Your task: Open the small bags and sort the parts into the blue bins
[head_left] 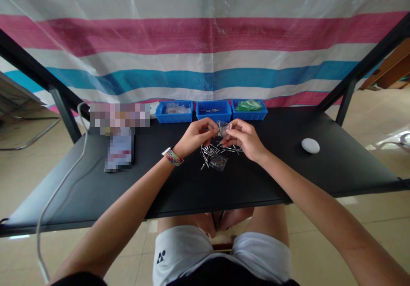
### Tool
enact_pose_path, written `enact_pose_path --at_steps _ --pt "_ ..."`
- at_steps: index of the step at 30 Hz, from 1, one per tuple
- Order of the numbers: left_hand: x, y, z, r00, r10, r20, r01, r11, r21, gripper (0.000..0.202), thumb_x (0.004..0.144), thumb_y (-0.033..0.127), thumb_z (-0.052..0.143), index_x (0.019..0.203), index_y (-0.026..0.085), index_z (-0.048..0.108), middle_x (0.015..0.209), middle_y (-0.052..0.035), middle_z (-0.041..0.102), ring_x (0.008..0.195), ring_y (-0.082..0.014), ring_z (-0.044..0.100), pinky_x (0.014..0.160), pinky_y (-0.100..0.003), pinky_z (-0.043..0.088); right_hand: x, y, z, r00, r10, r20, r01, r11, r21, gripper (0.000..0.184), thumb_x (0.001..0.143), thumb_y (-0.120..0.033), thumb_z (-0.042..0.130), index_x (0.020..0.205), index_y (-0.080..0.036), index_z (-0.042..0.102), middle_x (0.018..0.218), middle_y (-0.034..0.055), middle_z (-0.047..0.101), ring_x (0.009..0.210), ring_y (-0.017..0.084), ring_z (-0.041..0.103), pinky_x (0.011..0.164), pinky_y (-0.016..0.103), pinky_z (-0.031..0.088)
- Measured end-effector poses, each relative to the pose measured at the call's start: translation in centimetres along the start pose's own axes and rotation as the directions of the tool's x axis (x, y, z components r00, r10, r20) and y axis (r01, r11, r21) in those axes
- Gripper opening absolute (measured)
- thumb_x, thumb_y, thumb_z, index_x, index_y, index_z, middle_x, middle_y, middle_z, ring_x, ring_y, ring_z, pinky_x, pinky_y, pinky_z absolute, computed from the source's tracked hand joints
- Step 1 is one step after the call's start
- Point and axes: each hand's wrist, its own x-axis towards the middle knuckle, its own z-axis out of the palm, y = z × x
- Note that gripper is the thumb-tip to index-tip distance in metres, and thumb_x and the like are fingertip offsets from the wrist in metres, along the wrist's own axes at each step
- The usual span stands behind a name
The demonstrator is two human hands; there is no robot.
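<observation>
Between my two hands is a small clear plastic bag with something small and metallic inside. My left hand pinches its left side, a woven band on the wrist. On the right side, the fingers of my right hand are closed on the same bag. Below the hands lies a loose pile of thin silvery metal pins, some reaching under my right hand. A second clear bag with a few pins in it rests at the pile's near edge.
Three blue bins stand along the back: one with clear bags, one with metal pins, one with green packets. A white round object sits at right on the black table. A cable crosses the left side.
</observation>
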Motion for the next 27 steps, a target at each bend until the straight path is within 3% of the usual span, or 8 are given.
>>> enact_pose_path --at_steps 6,9,14,19,22,24,25,27 --pt "0.3 -0.3 0.0 0.998 0.003 -0.057 -0.005 0.999 -0.034 0.030 0.092 0.042 0.080 0.099 0.018 0.064 0.071 0.0036 0.061 0.048 -0.0083 0.059 0.047 -0.020 0.045 -0.1 0.2 -0.3 0.968 -0.235 -0.090 0.198 0.933 -0.301 0.024 0.088 -0.045 0.083 0.092 -0.022 0.077 0.062 -0.0039 0.060 0.047 0.011 0.052 0.045 0.026 0.047" --pt "0.4 -0.5 -0.1 0.989 -0.132 -0.067 0.120 0.981 -0.155 0.041 0.090 0.052 0.081 0.101 0.020 0.059 0.073 0.0026 0.067 0.049 -0.0119 0.065 0.046 -0.021 0.049 -0.5 0.1 -0.2 0.943 -0.321 -0.085 0.269 0.888 -0.373 0.024 0.094 -0.046 0.079 0.101 -0.023 0.080 0.078 0.0025 0.075 0.059 0.018 0.069 0.058 0.033 0.059" --pt "0.3 -0.4 -0.1 0.960 -0.257 0.110 0.279 0.915 -0.292 0.051 0.093 0.066 0.073 0.091 0.016 0.065 0.083 -0.0074 0.074 0.061 -0.0167 0.074 0.059 -0.028 0.061 -1.2 0.0 0.1 0.897 -0.442 0.027 0.382 0.742 -0.551 0.019 0.100 -0.036 0.072 0.111 -0.026 0.083 0.108 0.0071 0.083 0.087 0.026 0.080 0.082 0.041 0.065" --pt "0.6 -0.3 -0.7 0.976 -0.143 -0.167 0.107 0.973 -0.204 0.034 0.089 0.046 0.084 0.090 0.017 0.064 0.083 -0.0037 0.073 0.059 -0.0137 0.071 0.059 -0.026 0.059 -1.2 0.0 0.0 0.892 -0.444 0.083 0.407 0.710 -0.575 0.043 0.102 -0.025 0.065 0.145 -0.029 0.069 0.117 0.0064 0.082 0.078 0.020 0.076 0.077 0.036 0.061" --pt "1.2 -0.9 -2.7 0.885 -0.098 -0.456 0.054 0.993 -0.109 0.026 0.096 0.040 0.075 0.091 0.020 0.060 0.076 0.0017 0.067 0.048 -0.0083 0.063 0.045 -0.020 0.045 -1.4 -0.6 -0.4 0.878 -0.376 0.296 0.475 0.606 -0.639 0.033 0.101 -0.026 0.069 0.133 -0.027 0.074 0.100 0.0031 0.081 0.067 0.015 0.066 0.069 0.031 0.052" --pt "1.6 -1.4 -4.6 0.742 -0.116 -0.661 0.086 0.993 -0.078 0.023 0.095 0.037 0.072 0.089 0.021 0.057 0.071 0.0037 0.063 0.043 -0.0081 0.058 0.038 -0.019 0.037 -1.7 -1.2 -0.5 0.817 -0.234 0.527 0.567 0.491 -0.661 0.011 0.098 -0.029 0.075 0.106 -0.023 0.080 0.088 0.0019 0.077 0.067 0.014 0.062 0.066 0.029 0.044" --pt "1.7 -1.6 -5.5 0.659 -0.140 -0.739 0.124 0.989 -0.077 0.022 0.094 0.036 0.072 0.088 0.021 0.057 0.072 0.0029 0.064 0.043 -0.0085 0.059 0.038 -0.019 0.038 -1.9 -1.5 -0.4 0.780 -0.152 0.607 0.602 0.446 -0.662 0.010 0.097 -0.031 0.079 0.095 -0.021 0.079 0.083 0.0011 0.074 0.067 0.014 0.061 0.066 0.029 0.041" --pt "1.7 -1.7 -7.0 0.571 -0.198 -0.797 0.189 0.976 -0.107 0.020 0.091 0.033 0.072 0.087 0.020 0.057 0.076 0.0007 0.068 0.045 -0.0083 0.060 0.039 -0.018 0.039 -2.3 -1.9 -0.2 0.742 -0.036 0.669 0.625 0.398 -0.672 0.022 0.092 -0.036 0.085 0.083 -0.019 0.074 0.074 -0.0015 0.067 0.066 0.013 0.058 0.065 0.029 0.036"
